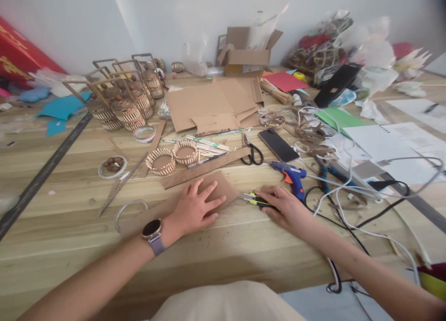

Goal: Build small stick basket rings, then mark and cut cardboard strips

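My left hand [193,209] lies with spread fingers on a piece of brown cardboard [226,185], pressing it to the wooden table. A yellow-and-black utility knife [257,200] is in my right hand [285,208], its tip close to the cardboard's right corner. Whether the blade touches the cardboard I cannot tell. Behind the left hand lie a long brown strip [205,168] and two round rings of short sticks, the left ring [160,161] beside the right one [185,152]. Scissors [256,154] with black handles rest beyond the knife.
To the right are a blue glue gun [291,176], a black phone [278,145] and tangled white cables [343,186]. Larger cardboard sheets [198,105] lie farther back. Several stick-built lanterns [127,112] stand at the left, near a tape roll [112,167] holding brown balls.
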`<state>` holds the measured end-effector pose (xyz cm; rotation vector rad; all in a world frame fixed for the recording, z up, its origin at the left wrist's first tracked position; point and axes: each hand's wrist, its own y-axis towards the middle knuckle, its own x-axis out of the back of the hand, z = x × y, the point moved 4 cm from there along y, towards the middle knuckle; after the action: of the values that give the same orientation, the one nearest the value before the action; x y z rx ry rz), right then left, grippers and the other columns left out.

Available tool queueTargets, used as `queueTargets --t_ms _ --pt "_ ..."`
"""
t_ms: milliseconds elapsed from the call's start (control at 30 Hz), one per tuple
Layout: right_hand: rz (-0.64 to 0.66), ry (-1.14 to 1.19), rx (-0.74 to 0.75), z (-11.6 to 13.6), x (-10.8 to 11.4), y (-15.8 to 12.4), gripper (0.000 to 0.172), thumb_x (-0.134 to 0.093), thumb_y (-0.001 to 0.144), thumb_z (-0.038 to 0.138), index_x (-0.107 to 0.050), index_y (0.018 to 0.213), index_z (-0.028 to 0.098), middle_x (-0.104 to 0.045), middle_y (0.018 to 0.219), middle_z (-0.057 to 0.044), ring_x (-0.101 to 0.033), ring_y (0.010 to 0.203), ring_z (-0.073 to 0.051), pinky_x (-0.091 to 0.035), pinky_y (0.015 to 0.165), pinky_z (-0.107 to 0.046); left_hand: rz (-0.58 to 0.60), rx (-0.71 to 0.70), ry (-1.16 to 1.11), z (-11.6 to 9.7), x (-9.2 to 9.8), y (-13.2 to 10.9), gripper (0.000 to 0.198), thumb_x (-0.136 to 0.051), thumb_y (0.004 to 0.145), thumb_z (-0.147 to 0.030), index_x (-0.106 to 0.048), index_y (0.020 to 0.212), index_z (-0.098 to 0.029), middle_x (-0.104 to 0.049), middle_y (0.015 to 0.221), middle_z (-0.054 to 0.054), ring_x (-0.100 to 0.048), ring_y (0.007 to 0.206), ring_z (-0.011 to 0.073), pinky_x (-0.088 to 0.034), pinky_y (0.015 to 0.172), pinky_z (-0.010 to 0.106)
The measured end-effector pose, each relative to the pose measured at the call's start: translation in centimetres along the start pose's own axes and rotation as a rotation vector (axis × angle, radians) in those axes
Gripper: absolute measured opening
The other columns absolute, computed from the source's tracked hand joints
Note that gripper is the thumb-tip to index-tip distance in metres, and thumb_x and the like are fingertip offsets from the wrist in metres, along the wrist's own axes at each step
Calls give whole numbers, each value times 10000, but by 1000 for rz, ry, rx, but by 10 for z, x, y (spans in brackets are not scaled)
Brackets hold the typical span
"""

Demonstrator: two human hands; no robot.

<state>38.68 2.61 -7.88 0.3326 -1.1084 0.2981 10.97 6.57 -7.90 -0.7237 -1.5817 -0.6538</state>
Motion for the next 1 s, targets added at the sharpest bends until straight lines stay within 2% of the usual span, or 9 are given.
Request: queueTargets --t_ms 233,533,767,1000 --pt "-39 -29 -10 -1 -3 -7 405 -490 952 276 -635 1321 194 -630 1080 -141 -613 979 -278 -548 855 -441 -46 -15 8 0 0 -1 466 -516 967 -468 -539 1428 -403 -418 1563 86 -334 1335 484 -392 968 653" --pt "17 -3 -53 8 0 7 408 -522 929 247 -634 1317 189 -632 1140 -137 -606 1046 -284 -532 925 -457 -54 43 37 -7 1 5 436 -521 967 -425 -566 1401 -416 -430 1560 61 -353 1306 487 -402 940 643" --pt "-27 -28 -48 10 -2 -3 406 -505 925 224 -645 1306 203 -637 1070 -133 -608 1005 -281 -543 883 -462 -64 45 24 -6 -2 3 440 -488 982 -453 -542 1418 -424 -420 1568 56 -350 1314 483 -389 953 654" --pt "-54 19 -82 12 -2 5 407 -520 932 260 -639 1321 233 -638 1115 -129 -611 1038 -286 -533 921 -467 0 124 8 -14 6 13 448 -491 982 -431 -534 1428 -415 -401 1581 62 -357 1323 499 -379 964 686"
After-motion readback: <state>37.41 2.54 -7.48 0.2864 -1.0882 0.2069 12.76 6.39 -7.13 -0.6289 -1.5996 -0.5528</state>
